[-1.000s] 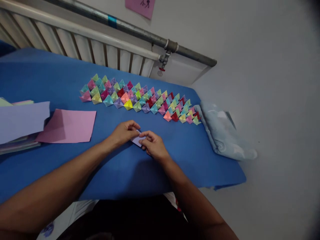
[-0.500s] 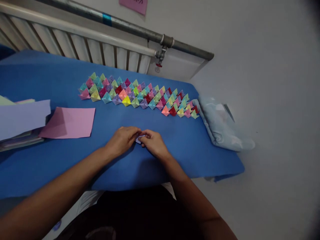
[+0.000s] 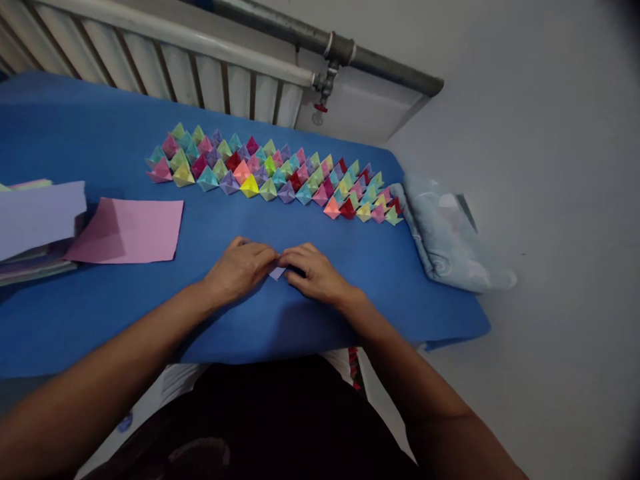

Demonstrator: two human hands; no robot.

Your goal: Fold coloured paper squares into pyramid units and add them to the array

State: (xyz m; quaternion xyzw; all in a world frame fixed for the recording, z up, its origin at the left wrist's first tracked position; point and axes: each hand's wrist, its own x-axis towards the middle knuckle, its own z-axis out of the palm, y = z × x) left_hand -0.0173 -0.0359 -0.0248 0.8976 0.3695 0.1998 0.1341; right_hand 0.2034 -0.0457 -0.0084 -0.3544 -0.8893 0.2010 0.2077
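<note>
A small piece of folded lavender paper (image 3: 277, 272) lies on the blue table cover, mostly hidden under my fingers. My left hand (image 3: 243, 267) is closed on its left side, fingertips pressed down together. From the right, my right hand (image 3: 317, 272) presses its fingers on the paper's upper edge, with the thumb held a little apart below. The fingertips of both hands meet over the paper. Beyond them, rows of small folded paper boats (image 3: 269, 190) in many colours stand close together.
To the left lie a pink sheet (image 3: 137, 230) and a stack of coloured paper with a lavender sheet (image 3: 40, 217) on top. A folded light blue cloth (image 3: 445, 240) rests at the right end of the blue table cover (image 3: 240, 333). Behind stands a radiator (image 3: 175, 70) under a pipe.
My right thumb has come off the folded paper and sits lower, while the right fingers now lie across its top. The whole view has shifted slightly, with the table appearing higher.
</note>
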